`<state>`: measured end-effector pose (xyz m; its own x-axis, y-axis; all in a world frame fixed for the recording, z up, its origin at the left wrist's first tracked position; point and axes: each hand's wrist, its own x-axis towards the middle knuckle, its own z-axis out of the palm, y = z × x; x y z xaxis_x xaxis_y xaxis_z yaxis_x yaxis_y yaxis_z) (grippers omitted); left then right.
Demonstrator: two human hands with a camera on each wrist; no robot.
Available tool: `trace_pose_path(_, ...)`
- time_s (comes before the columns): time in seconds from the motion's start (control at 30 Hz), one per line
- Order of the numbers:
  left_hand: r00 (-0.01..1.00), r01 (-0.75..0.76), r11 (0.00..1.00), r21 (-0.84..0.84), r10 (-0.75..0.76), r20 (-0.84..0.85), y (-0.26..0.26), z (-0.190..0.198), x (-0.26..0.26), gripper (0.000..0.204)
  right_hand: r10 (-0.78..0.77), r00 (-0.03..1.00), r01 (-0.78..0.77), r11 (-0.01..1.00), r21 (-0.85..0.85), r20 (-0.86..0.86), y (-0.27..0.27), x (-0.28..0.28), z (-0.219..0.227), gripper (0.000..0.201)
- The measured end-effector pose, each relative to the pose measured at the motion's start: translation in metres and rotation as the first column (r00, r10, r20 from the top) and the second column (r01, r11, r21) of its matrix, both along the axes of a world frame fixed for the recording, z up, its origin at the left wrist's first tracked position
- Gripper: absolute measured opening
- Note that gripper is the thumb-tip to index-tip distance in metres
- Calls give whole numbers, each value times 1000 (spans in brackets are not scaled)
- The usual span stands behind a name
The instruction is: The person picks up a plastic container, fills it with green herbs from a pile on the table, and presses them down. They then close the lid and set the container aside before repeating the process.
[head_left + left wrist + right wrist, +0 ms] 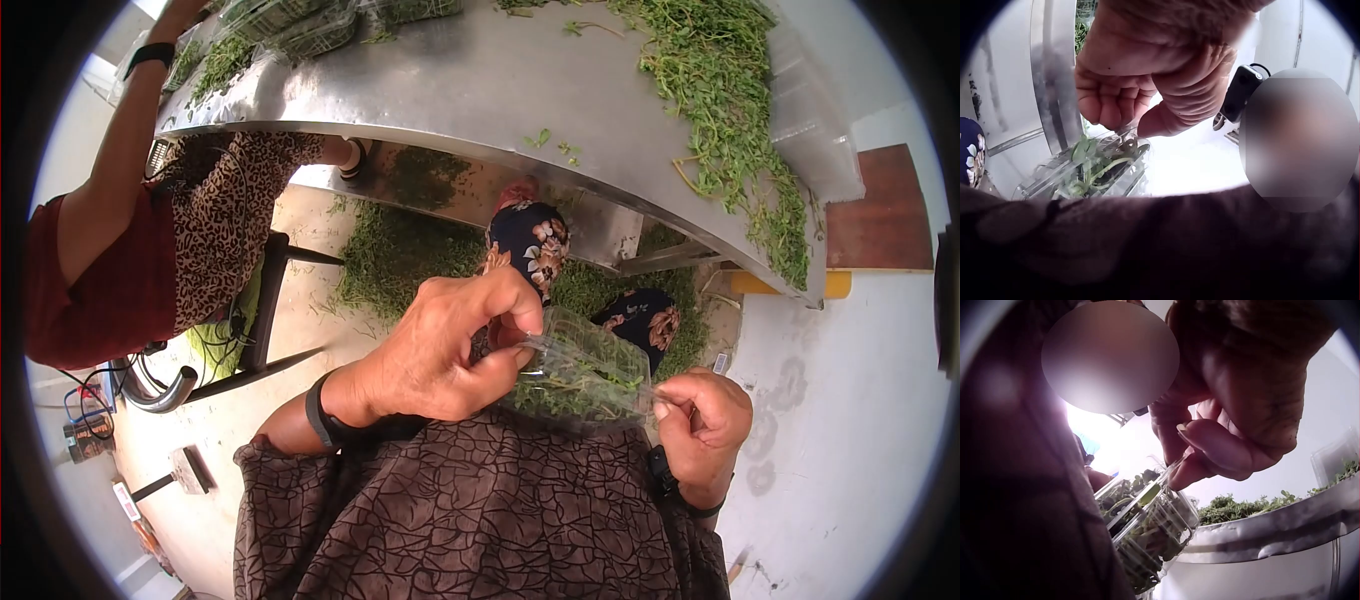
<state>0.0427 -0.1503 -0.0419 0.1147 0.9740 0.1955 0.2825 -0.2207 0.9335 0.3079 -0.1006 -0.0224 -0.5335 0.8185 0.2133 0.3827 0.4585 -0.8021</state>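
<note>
A clear plastic clamshell box (590, 375) filled with leafy green stems is held over the lap, in front of the patterned brown top. My left hand (450, 345) pinches one end of its rim between thumb and curled fingers. At the opposite end, my right hand (703, 415) pinches the rim's corner with thumb and forefinger. Seen from the left wrist, the box (1094, 165) hangs just under the fingertips, greens pressing against the plastic. In the right wrist view, the box (1154, 531) is tilted, and thumb and finger grip its edge.
A metal table (560, 90) spans the front, with a long heap of greens (710, 110) on its right. Filled clear boxes (300, 25) stand at its far left. Another person (110, 230) is at the left. More greens (400, 255) lie below the table.
</note>
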Motion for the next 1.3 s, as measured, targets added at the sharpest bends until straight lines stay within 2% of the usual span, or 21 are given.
trace_pose_path(0.2,1000,24,1000,-15,-24,-4,2,0,-1,23,-3,1000,4,1000,-15,6,1,0,0,17)
trace_pose_path(0.3,996,19,998,-53,-15,90,2,-2,1,23,-24,1000,24,998,-55,-8,0,3,-1,17)
trace_pose_path(0.37,978,15,997,-75,1,210,1,-7,2,24,-31,999,29,996,-79,-23,-1,4,-1,16)
trace_pose_path(0.4,978,15,997,-73,1,209,1,-7,3,24,-45,999,43,996,-76,-22,-1,4,-1,17)
trace_pose_path(0.47,914,10,996,-84,25,405,0,-8,4,27,-56,998,54,996,-73,-22,-3,5,-1,17)
trace_pose_path(0.5,914,8,997,-82,26,405,0,-10,3,27,-62,998,61,997,-49,-24,-3,5,-1,17)
trace_pose_path(0.57,946,36,996,79,-59,317,1,-14,-1,28,-67,997,66,998,-20,-30,-4,5,-2,18)
trace_pose_path(0.67,941,10,983,183,-71,330,3,-11,1,25,-77,996,79,996,39,-45,-5,5,-4,18)
trace_pose_path(1.03,978,-11,943,333,-59,200,3,0,-2,18,-9,998,29,936,350,-58,-4,0,-2,23)
trace_pose_path(1.17,995,0,919,394,-38,90,4,2,-6,19,5,999,12,925,380,-44,-5,0,-1,25)
trace_pose_path(1.3,997,-42,906,420,12,75,4,5,-5,20,-10,1000,4,912,410,12,-7,0,1,28)
